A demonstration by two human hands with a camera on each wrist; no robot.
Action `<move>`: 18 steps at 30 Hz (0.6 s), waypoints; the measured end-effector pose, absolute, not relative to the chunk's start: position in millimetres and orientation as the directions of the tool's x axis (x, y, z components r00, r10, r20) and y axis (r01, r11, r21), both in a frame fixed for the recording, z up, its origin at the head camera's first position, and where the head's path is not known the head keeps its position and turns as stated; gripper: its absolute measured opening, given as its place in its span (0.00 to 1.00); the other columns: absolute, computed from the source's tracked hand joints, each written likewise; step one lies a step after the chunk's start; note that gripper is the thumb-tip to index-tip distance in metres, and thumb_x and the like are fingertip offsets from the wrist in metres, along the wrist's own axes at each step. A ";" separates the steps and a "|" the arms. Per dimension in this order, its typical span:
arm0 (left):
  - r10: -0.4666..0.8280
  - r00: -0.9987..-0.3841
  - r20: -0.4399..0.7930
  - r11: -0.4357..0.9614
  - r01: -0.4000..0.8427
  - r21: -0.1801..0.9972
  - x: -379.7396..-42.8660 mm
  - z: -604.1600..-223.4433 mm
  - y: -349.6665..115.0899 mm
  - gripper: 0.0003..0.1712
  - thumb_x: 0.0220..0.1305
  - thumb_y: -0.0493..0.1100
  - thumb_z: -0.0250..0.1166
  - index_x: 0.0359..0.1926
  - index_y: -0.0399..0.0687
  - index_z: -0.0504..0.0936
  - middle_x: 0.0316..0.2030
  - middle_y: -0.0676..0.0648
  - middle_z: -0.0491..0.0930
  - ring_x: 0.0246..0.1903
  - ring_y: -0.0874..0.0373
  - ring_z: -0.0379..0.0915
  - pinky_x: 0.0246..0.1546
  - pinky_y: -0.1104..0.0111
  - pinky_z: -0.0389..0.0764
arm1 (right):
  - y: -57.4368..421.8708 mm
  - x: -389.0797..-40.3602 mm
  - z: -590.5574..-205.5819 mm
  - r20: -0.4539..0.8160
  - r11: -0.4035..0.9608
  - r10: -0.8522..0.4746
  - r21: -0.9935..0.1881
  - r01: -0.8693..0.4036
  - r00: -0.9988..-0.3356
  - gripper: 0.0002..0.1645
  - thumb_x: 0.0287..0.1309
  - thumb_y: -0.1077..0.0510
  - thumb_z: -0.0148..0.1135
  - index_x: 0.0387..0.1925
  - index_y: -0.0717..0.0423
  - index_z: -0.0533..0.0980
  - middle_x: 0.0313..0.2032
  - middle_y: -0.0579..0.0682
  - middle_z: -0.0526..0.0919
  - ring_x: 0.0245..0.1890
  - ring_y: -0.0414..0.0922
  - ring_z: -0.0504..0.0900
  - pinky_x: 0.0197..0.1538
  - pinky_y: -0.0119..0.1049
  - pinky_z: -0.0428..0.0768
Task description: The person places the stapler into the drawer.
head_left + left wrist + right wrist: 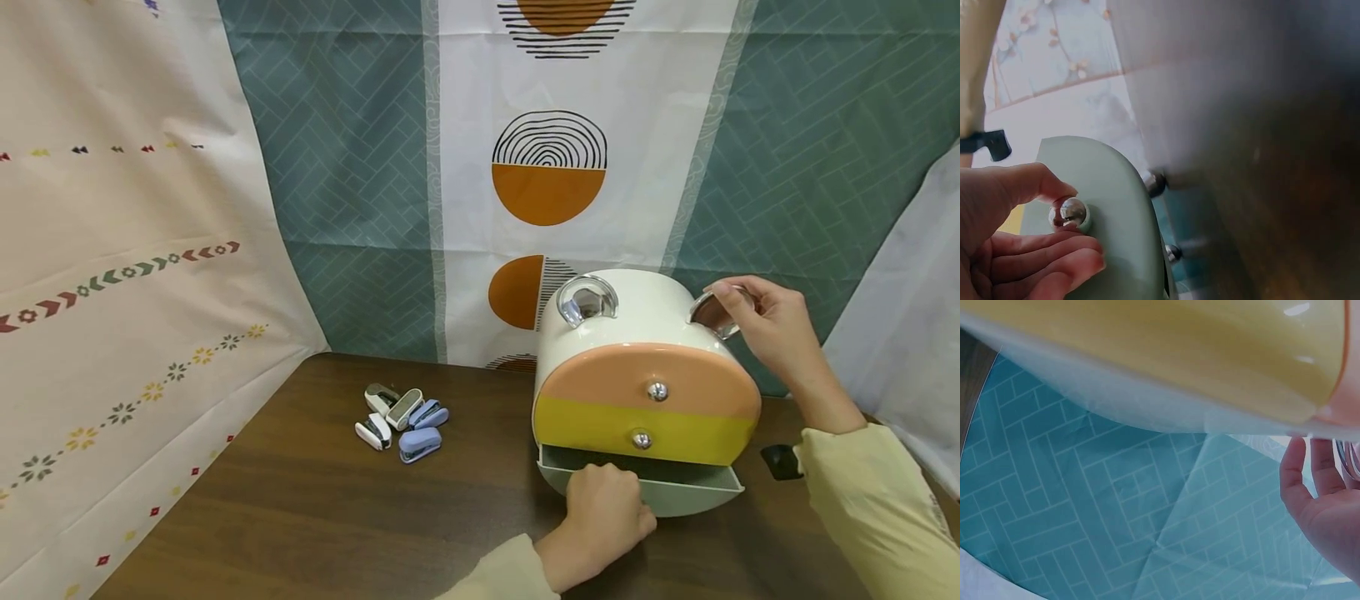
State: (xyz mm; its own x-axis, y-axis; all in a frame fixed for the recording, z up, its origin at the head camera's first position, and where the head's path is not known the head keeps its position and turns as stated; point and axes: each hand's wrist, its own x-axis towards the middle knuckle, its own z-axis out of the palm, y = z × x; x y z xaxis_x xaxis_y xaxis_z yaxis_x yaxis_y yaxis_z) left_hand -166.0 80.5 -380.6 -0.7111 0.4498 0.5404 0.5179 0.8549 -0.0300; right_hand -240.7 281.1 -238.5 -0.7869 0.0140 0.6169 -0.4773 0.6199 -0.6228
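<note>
A small rounded cabinet (637, 312) with a white shell stands on the table, with an orange drawer (600, 375), a yellow drawer (585, 425) and a green drawer (686, 497) stacked in its front. The green bottom drawer is pulled partway out. My left hand (603, 517) pinches its silver knob (1072, 211) between thumb and fingers, seen closely in the left wrist view. On the cabinet's top right, my right hand (772, 321) grips a shiny ear-shaped piece (712, 315). A matching ear-shaped piece (587, 300) sits at the top left, untouched.
Several mini staplers lie grouped left of the cabinet, among them a white stapler (373, 432) and a blue stapler (420, 444). Behind the brown table (322, 508) hangs a patterned curtain (360, 167), and a cream cloth (135, 250) borders the left side.
</note>
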 end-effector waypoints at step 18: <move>0.598 -0.709 0.374 0.788 0.605 -0.113 -122.7 -374.1 69.7 0.28 0.44 0.58 0.64 0.01 0.57 0.61 0.02 0.59 0.56 0.04 0.65 0.48 0.03 0.71 0.47 | 281.5 -240.4 -237.9 0.623 0.624 0.014 -0.617 -0.480 -0.782 0.12 0.62 0.53 0.52 0.39 0.56 0.76 0.20 0.23 0.77 0.28 0.26 0.74 0.36 0.17 0.66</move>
State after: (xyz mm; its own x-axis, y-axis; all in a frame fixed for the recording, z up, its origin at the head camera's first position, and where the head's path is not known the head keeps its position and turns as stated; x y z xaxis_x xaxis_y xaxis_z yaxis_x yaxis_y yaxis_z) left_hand -122.7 69.7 -374.1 -0.7086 0.5982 0.3741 0.6054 0.7879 -0.1130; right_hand -240.4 281.5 -237.9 -0.7821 0.0145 0.6229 -0.4797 0.6241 -0.6168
